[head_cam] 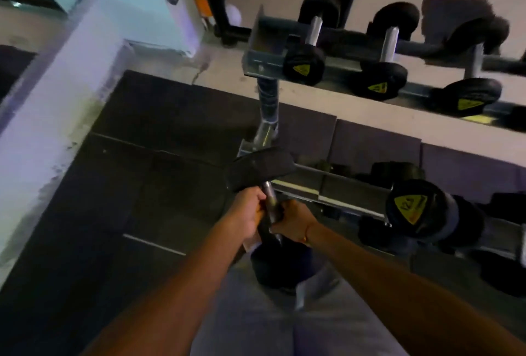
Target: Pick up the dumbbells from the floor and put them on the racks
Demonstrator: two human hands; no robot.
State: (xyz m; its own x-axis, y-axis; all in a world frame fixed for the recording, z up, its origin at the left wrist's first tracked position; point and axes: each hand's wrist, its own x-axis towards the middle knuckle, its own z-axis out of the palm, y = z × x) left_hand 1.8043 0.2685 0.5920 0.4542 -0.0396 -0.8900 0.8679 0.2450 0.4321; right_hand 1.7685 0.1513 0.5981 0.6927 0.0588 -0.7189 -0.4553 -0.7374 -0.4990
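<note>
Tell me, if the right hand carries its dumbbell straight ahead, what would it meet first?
Probably the lower rack rail, just beyond the right hand and the dumbbell that both hands grip; depth is unclear.

- A gym's weights corner is showing here: a two-tier metal dumbbell rack (336, 69) is standing against the wall.
- Black rubber dumbbells (306, 45) with yellow labels are sitting on it.
- Dark rubber floor mats (148, 139) are covering the floor.
</note>
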